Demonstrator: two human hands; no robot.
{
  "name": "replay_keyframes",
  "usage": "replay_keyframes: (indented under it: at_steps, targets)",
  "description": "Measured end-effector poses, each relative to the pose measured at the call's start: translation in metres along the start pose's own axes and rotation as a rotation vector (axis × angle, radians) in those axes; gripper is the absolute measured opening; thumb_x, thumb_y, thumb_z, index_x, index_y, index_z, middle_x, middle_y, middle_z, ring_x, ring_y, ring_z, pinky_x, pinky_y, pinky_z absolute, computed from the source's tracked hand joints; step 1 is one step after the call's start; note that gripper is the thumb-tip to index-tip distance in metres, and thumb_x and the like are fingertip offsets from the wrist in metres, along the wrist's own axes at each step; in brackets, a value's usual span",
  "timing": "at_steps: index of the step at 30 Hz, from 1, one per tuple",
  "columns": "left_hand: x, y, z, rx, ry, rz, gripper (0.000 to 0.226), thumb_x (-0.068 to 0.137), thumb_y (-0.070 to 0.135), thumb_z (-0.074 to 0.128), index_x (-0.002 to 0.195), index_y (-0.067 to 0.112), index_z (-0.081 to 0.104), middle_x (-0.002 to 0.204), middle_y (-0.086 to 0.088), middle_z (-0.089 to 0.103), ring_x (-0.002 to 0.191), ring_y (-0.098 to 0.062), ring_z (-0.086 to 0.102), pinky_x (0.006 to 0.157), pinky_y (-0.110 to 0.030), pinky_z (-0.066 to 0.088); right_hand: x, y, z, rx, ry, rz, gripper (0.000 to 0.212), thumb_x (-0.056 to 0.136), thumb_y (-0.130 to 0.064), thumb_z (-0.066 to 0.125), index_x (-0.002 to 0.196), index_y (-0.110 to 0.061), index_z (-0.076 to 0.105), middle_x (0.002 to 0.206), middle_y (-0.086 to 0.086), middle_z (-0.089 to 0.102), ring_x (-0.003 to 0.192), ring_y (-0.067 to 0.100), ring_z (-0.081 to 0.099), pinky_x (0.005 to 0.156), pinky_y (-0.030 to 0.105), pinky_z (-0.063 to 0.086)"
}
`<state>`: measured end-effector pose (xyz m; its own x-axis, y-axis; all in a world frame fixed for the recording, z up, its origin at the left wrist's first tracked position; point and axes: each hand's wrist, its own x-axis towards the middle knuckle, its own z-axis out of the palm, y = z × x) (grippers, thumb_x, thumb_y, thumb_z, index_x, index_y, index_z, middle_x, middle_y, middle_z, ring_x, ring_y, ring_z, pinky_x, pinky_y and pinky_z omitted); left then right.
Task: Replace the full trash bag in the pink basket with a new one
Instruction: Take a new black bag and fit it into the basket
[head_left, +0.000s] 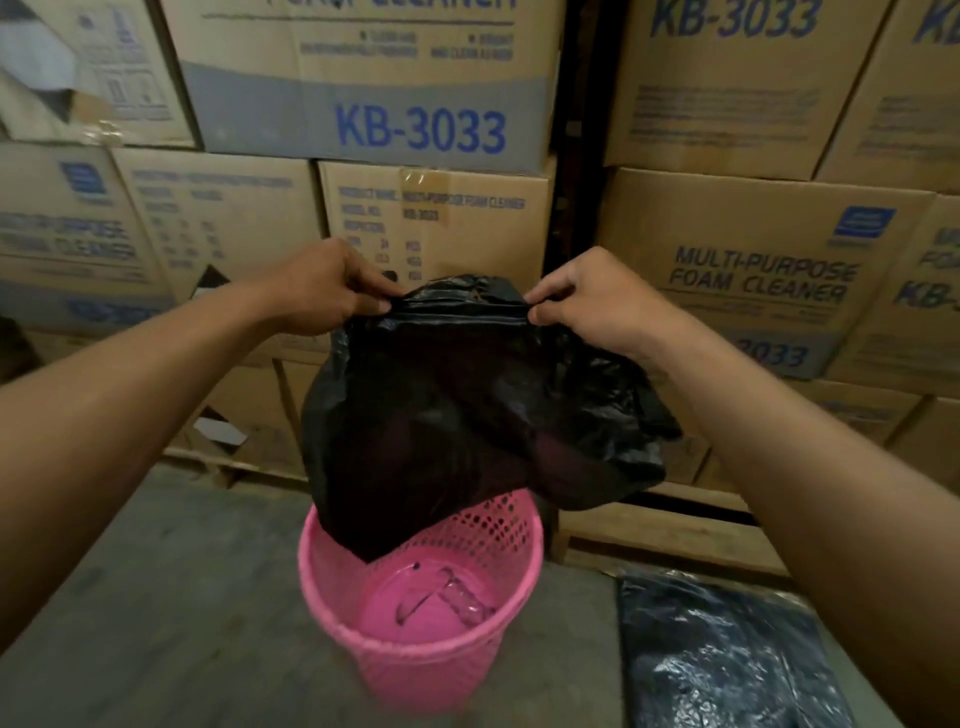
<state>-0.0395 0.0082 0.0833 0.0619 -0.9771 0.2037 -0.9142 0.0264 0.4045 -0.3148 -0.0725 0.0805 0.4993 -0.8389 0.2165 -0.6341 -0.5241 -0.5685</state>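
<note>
Black trash bag (467, 415) is hanging in the air above the pink basket (415, 660), its lowest corner dipping just inside the rim. The left hand (317, 291) and the right hand (587, 301) are each pinching the bag's top edge, stretching it between them. The basket is standing upright on the grey floor (182, 623), unlined. Another dark plastic bag (727, 654) is lying right of it. Stacked cardboard boxes (415, 124) are filling the background.
</note>
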Motion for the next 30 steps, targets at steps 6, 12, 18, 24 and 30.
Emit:
replay_keyframes:
  at_steps: [6, 12, 18, 24, 30]
  targets:
    - [-0.017, -0.036, -0.004, 0.005, 0.009, -0.067, 0.031, 0.09, 0.013, 0.068, 0.119, 0.024, 0.071, 0.119, 0.002, 0.07, 0.11, -0.013, 0.056, 0.096, -0.027, 0.038, 0.015, -0.017, 0.042, 0.1, -0.009, -0.008, 0.019, 0.09, -0.019, 0.074, 0.109, -0.018, 0.079, 0.113, -0.002, 0.073, 0.111, 0.011, 0.062, 0.094, 0.025, 0.043]
    - [-0.025, -0.053, -0.015, -0.021, 0.048, -0.105, 0.031, 0.091, 0.01, 0.066, 0.119, 0.024, 0.071, 0.109, 0.007, 0.07, 0.105, -0.009, 0.057, 0.093, -0.025, 0.038, 0.025, -0.039, 0.061, 0.177, -0.021, 0.007, 0.019, 0.089, -0.02, 0.076, 0.107, -0.02, 0.079, 0.101, -0.006, 0.073, 0.098, 0.008, 0.065, 0.09, 0.025, 0.049]
    - [-0.027, -0.056, -0.019, -0.072, 0.078, -0.123, 0.03, 0.092, 0.013, 0.065, 0.119, 0.025, 0.071, 0.114, 0.003, 0.072, 0.108, -0.014, 0.061, 0.096, -0.031, 0.043, 0.032, -0.046, 0.06, 0.36, 0.047, 0.058, 0.015, 0.087, -0.016, 0.077, 0.101, -0.02, 0.078, 0.091, -0.01, 0.07, 0.089, 0.002, 0.061, 0.077, 0.019, 0.043]
    - [-0.025, -0.052, -0.034, -0.084, 0.135, -0.14, 0.03, 0.091, 0.015, 0.066, 0.117, 0.028, 0.071, 0.116, 0.005, 0.068, 0.115, -0.015, 0.055, 0.104, -0.033, 0.038, 0.03, -0.036, 0.062, 0.493, 0.07, 0.129, 0.012, 0.087, -0.014, 0.077, 0.095, -0.022, 0.079, 0.093, -0.003, 0.075, 0.092, 0.012, 0.068, 0.074, 0.025, 0.05]
    - [-0.026, -0.061, -0.016, -0.093, 0.089, -0.116, 0.029, 0.092, 0.015, 0.066, 0.118, 0.027, 0.071, 0.111, 0.009, 0.07, 0.108, -0.01, 0.058, 0.093, -0.025, 0.039, 0.035, -0.024, 0.078, 0.444, 0.048, 0.171, 0.012, 0.087, -0.014, 0.077, 0.097, -0.021, 0.079, 0.101, -0.002, 0.074, 0.104, 0.013, 0.066, 0.09, 0.035, 0.054]
